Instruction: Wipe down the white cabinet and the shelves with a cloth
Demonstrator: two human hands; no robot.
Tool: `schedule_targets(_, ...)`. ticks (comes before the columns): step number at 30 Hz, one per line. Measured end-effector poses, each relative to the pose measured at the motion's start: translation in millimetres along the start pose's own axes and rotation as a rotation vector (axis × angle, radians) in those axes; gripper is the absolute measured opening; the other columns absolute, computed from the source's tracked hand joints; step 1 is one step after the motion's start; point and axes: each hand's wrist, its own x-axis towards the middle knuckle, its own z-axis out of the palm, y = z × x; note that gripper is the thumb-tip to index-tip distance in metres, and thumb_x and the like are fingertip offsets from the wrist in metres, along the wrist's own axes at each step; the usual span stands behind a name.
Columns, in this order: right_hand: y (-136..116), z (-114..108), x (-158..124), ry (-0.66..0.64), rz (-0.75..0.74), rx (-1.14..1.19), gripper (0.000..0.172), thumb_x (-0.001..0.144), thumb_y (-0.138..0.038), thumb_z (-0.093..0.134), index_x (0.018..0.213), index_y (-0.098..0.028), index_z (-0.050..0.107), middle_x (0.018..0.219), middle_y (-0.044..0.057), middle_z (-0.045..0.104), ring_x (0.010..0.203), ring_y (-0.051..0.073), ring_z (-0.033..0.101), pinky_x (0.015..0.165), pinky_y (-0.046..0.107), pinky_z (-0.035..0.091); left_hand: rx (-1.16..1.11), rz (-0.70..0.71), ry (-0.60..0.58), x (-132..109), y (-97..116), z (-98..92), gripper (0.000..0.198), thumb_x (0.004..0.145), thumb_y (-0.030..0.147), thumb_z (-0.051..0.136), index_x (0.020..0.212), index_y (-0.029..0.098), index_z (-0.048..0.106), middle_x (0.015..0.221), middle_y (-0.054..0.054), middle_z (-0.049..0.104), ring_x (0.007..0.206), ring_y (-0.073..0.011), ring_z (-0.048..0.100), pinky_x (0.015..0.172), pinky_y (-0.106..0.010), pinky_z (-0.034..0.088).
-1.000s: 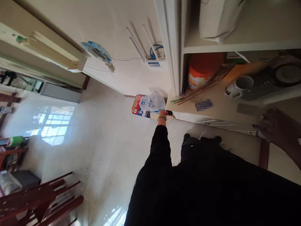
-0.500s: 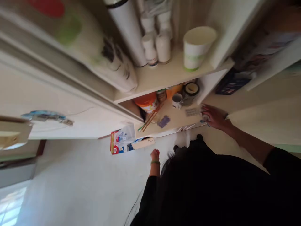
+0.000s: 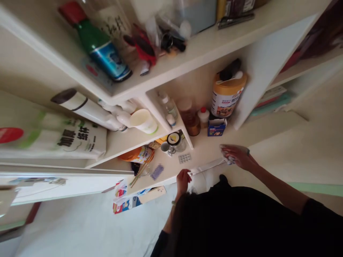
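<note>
White, crumpled cloth (image 3: 227, 157), possibly tissue, gripped in the right hand (image 3: 239, 157), fingers closed over it. Position: near edge of the cream counter (image 3: 205, 150), right of centre; whether it presses on the surface cannot be told. Left hand (image 3: 183, 179): at the near edge, left of the right hand and well apart from it, fingers loosely bent; cannot tell whether it grips anything. A light band (image 3: 174, 202) circles the left wrist.

Nearest item to the left hand: silver blister pack (image 3: 184, 158), flat on the counter, just beyond the fingers. Farther left, a pixelated purple item (image 3: 157, 172) and thin sticks (image 3: 140, 173) by an orange tub (image 3: 137, 154). Beyond the blister pack, a mug (image 3: 165, 148) stands beside a glass jar (image 3: 180, 144).

Beyond the cloth, at the far side: blue box (image 3: 216, 127), brown jar (image 3: 193, 125) to its left, red-capped white bottle (image 3: 203, 117) between and slightly behind, large yellow-topped canister (image 3: 226, 98) behind the box.
</note>
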Motion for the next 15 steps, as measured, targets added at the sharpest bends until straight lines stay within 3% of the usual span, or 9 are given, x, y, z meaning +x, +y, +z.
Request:
schedule_targets(2, 30.9, -36.9, -16.0, 0.041, 0.056, 0.003, 0.041, 0.079, -0.015, 0.064, 0.110, -0.027, 0.088, 0.158, 0.013, 0.082, 0.156, 0.040, 0.074, 0.137, 0.066, 0.055, -0.073, 0.203, 0.004, -7.1, 48.3, 36.0, 0.032, 0.116, 0.055, 0.062, 0.113, 0.031, 0.083, 0.076, 0.000, 0.076, 0.076, -0.0204, 0.075, 0.072, -0.031, 0.064)
schedule_targets(4, 50.4, -62.9, -25.8, 0.064, 0.109, 0.003, 0.043, 0.072, -0.019, 0.065, 0.108, -0.027, 0.088, 0.158, 0.014, 0.082, 0.155, 0.042, 0.074, 0.136, 0.066, 0.056, -0.133, 0.648, -0.011, -14.1, 110.9, 67.7, 0.036, 0.119, 0.050, 0.057, 0.126, 0.027, 0.084, 0.100, -0.008, 0.087, 0.086, -0.0222, 0.080, 0.082, -0.037, 0.069)
schedule_targets(6, 58.2, -79.2, -32.6, 0.104, 0.199, 0.020, 0.046, 0.066, -0.025, 0.066, 0.106, -0.027, 0.088, 0.154, 0.015, 0.084, 0.150, 0.045, 0.077, 0.133, 0.068, 0.058, -0.040, 1.049, 0.066, -19.3, 186.3, 91.8, 0.034, 0.121, 0.044, 0.056, 0.130, 0.026, 0.084, 0.125, -0.013, 0.089, 0.115, -0.0261, 0.085, 0.104, -0.043, 0.071)
schedule_targets(8, 58.4, -89.4, -39.8, 0.149, 0.306, 0.066, 0.049, 0.062, -0.030, 0.066, 0.106, -0.029, 0.088, 0.147, 0.013, 0.087, 0.143, 0.047, 0.080, 0.130, 0.069, 0.060, 0.171, 1.305, 0.201, -22.5, 267.6, 108.8, 0.032, 0.122, 0.035, 0.057, 0.141, 0.026, 0.082, 0.150, -0.014, 0.083, 0.148, -0.0269, 0.075, 0.129, -0.045, 0.062)
schedule_targets(10, 55.9, -97.4, -48.2, 0.191, 0.412, 0.145, 0.052, 0.059, -0.032, 0.066, 0.106, -0.032, 0.087, 0.139, 0.010, 0.090, 0.136, 0.047, 0.083, 0.126, 0.068, 0.063, 0.409, 1.402, 0.303, -22.3, 344.9, 121.8, 0.038, 0.122, 0.028, 0.063, 0.158, 0.023, 0.075, 0.173, -0.013, 0.070, 0.167, -0.0256, 0.060, 0.144, -0.045, 0.048)
schedule_targets(12, 53.4, -105.4, -56.0, 0.229, 0.505, 0.237, 0.052, 0.058, -0.033, 0.067, 0.105, -0.036, 0.087, 0.127, 0.006, 0.092, 0.127, 0.047, 0.087, 0.118, 0.066, 0.068, 0.597, 1.441, 0.322, -17.2, 408.9, 133.7, 0.051, 0.118, 0.021, 0.072, 0.168, 0.021, 0.068, 0.182, -0.014, 0.062, 0.174, -0.0282, 0.052, 0.149, -0.047, 0.041)
schedule_targets(15, 49.2, -118.1, -61.1, 0.259, 0.585, 0.350, 0.047, 0.057, -0.035, 0.068, 0.101, -0.040, 0.085, 0.103, 0.004, 0.092, 0.107, 0.048, 0.090, 0.102, 0.066, 0.073, 0.862, 1.357, 0.273, -0.7, 470.1, 150.1, 0.073, 0.109, 0.016, 0.083, 0.178, 0.016, 0.057, 0.178, -0.018, 0.066, 0.167, -0.0374, 0.059, 0.145, -0.054, 0.044)
